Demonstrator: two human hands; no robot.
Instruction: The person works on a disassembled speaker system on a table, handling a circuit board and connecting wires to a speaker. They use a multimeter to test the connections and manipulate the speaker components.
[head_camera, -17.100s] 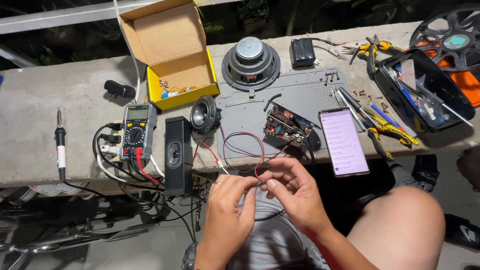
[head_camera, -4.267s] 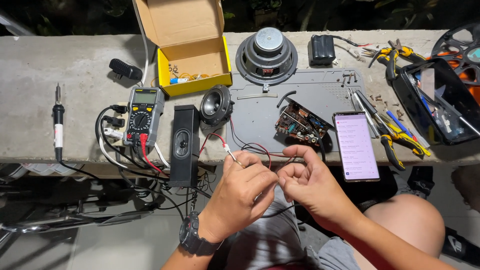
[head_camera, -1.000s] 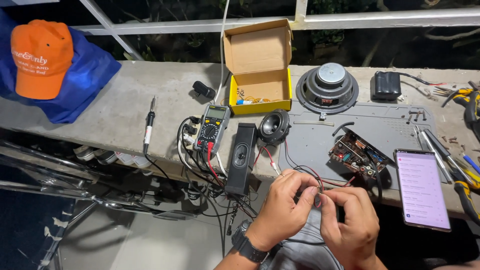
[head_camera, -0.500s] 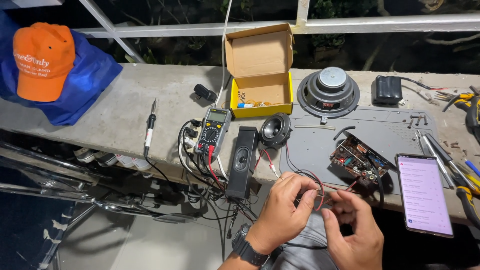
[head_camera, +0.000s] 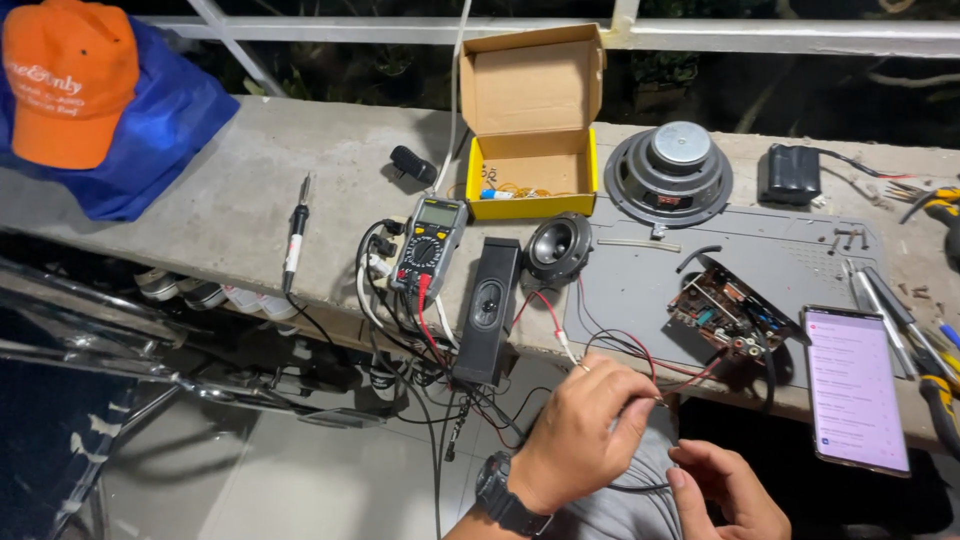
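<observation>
Two bare hands work at the near edge of a concrete ledge (head_camera: 250, 190): the left hand (head_camera: 585, 425), a watch at its wrist, pinches thin red and black wires (head_camera: 625, 350) between thumb and fingertips, while the right hand (head_camera: 730, 490) lies below it, fingers loosely curled and open. The wires run toward a circuit board (head_camera: 725, 315) on the grey mat (head_camera: 780, 260), with a multimeter (head_camera: 430, 245) and a black speaker bar (head_camera: 490, 310) to the left.
</observation>
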